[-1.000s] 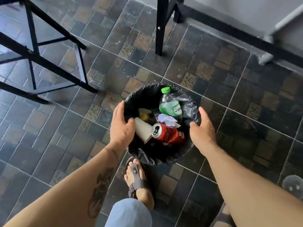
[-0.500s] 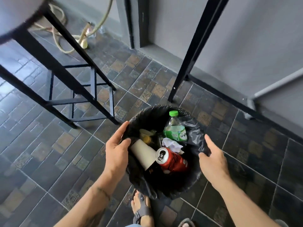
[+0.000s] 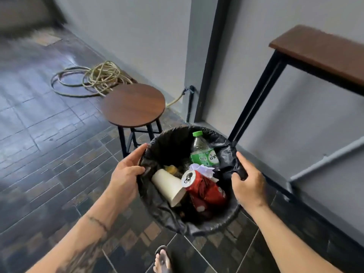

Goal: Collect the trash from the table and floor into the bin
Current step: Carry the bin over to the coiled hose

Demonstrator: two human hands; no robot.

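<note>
A round bin (image 3: 206,225) lined with a black bag is held up between my two hands, above the floor. My left hand (image 3: 126,174) grips its left rim and my right hand (image 3: 248,184) grips its right rim. Inside lie a crushed red can (image 3: 204,188), a white paper cup (image 3: 169,186) on its side, a green-capped plastic bottle (image 3: 203,152) with a green label, and a crumpled white paper (image 3: 202,169). Something yellowish (image 3: 172,169) shows behind the cup.
A round wooden stool (image 3: 134,105) on black legs stands just beyond the bin. A wooden-topped table (image 3: 319,50) with a black frame is at the right against the grey wall. A coiled hose (image 3: 94,77) lies on the tiled floor at the back. My sandalled foot (image 3: 161,261) is below.
Both hands have closed on the bin's rim and the bin has come up off the floor. The view has tilted upward, so the stool top and table top now show.
</note>
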